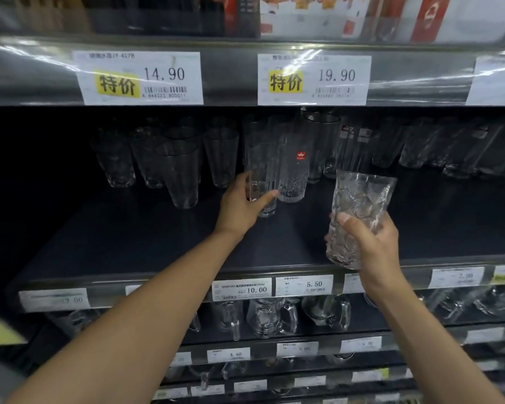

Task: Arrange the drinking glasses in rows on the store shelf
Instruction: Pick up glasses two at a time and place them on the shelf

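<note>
Drinking glasses [181,170] stand in loose clusters toward the back of the dark shelf [158,243], a group of tapered ones on the left and more, blurred, on the right [420,147]. Our left hand [239,205] reaches in and grips a tall clear glass [261,176] near the middle, fingers and thumb curled round its lower half. Its base sits low against the shelf board, though we cannot tell whether it rests there. Just beside it, to the right, stands a patterned glass with a red sticker [293,170].

Our right hand [373,243] holds a crackle-textured glass [359,205] out in front of the shelf's front edge, off the board and slightly tilted. The thumb lies across the near side and the fingers wrap behind the lower part.

Two large price tags [142,78] read 14.90 and 19.90 on the rail above. Smaller labels [242,289] marked 10.00 and 5.50 line the front edge below our arms. Glass mugs [270,316] with handles fill the next shelf down
</note>
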The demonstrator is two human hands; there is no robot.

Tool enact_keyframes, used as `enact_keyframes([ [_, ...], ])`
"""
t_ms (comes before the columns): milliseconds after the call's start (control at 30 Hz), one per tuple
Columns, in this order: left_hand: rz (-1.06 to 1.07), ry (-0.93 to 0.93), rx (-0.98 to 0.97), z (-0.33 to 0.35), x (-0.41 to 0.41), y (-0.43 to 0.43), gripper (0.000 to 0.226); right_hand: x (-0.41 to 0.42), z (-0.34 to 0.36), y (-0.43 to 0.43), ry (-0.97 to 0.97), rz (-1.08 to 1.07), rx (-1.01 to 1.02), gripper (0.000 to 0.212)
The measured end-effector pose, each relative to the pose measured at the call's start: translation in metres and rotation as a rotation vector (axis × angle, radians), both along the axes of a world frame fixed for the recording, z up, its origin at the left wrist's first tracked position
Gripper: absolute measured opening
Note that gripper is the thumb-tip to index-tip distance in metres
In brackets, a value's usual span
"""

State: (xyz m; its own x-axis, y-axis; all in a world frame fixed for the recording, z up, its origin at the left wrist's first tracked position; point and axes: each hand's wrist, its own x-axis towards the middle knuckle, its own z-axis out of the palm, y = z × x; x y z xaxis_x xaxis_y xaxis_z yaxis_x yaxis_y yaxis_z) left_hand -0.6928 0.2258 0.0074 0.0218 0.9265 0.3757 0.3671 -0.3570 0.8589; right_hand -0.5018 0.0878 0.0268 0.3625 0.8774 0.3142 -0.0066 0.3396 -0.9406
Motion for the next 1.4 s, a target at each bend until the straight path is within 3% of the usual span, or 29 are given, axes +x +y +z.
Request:
enact_keyframes([
  [333, -0.041, -0.071, -0.057, -0.004, -0.004, 0.01, 0.065, -0.004, 0.0, -0.002, -0.09, -0.018, 0.005, 0.042],
  [533, -0.055, -0.086, -0.063, -0.004, -0.005, 0.009, 0.058, -0.006, -0.002, -0.001, -0.11, -0.029, 0.01, 0.053],
  [900, -0.076, -0.096, -0.087, -0.001, -0.006, 0.007, 0.056, -0.006, -0.004, 0.002, -0.127, -0.058, 0.004, 0.043],
  [1067, -0.069, -0.105, -0.109, -0.001, -0.005, 0.006, 0.055, -0.006, -0.005, 0.002, -0.137, -0.054, 0.0, 0.051],
  [1233, -0.039, -0.15, -0.143, 0.004, -0.007, -0.001, 0.064, -0.005, -0.004, 0.002, -0.134, -0.04, -0.006, 0.052],
  [1333, 0.011, -0.017, -0.19, 0.011, -0.016, -0.014, 0.073, -0.003, -0.004, 0.002, -0.132, -0.03, -0.018, 0.044],
  [1400, 0.024, 0.131, -0.251, 0.019, -0.03, -0.023, 0.064, -0.003, -0.002, 0.002, -0.129, -0.019, -0.025, 0.041],
])
